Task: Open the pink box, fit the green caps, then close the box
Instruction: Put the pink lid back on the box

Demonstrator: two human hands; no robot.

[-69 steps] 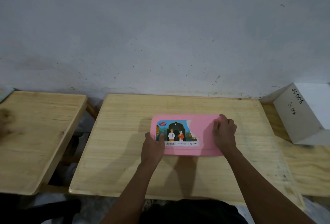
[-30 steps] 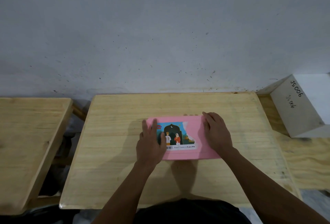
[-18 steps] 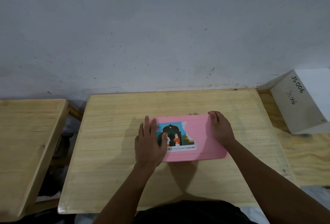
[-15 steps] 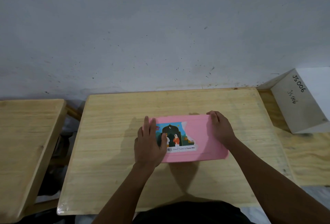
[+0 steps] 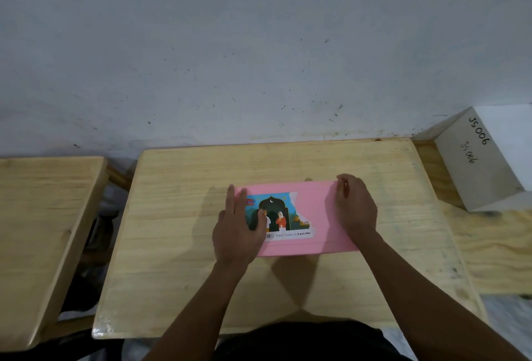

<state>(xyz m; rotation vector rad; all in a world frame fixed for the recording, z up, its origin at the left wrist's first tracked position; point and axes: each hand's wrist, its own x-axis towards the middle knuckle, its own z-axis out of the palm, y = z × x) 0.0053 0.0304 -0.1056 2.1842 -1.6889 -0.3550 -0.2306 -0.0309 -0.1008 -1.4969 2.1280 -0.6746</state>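
Pale, scuffed wall (image 5: pixel 259 58) rises behind the wooden table (image 5: pixel 178 217) I'm working at. A second wooden table (image 5: pixel 43 217) sits off to my left, and a white box marked JS006 (image 5: pixel 489 165) stands at the far right, well apart from my hands.

The pink box (image 5: pixel 316 217) lies flat near the middle of the table, long side toward me. Its lid (image 5: pixel 313 196) is down, with a torn picture sticker (image 5: pixel 285 217) on the left half. No green caps show anywhere, so I judge this is the very first step: getting the box open.

My left hand (image 5: pixel 236 231) rests on the left end of the lid. Its fingers (image 5: pixel 231 199) lie straight and flat toward the far left corner, with the thumb on the sticker, so it presses rather than grips. My right hand (image 5: pixel 355 208) is at the far right corner, fingers (image 5: pixel 344 185) curled over the lid's far edge and taking hold there. The box sits between my two hands and touches both.

Next the lid has to come up. I can't tell from here where it hinges or catches, so I'd feel along the edge with my right fingertips. My left palm is on the lid itself, so it would need to shift down to the side wall to steady the base. Otherwise the whole box may lift or slide on the wood.
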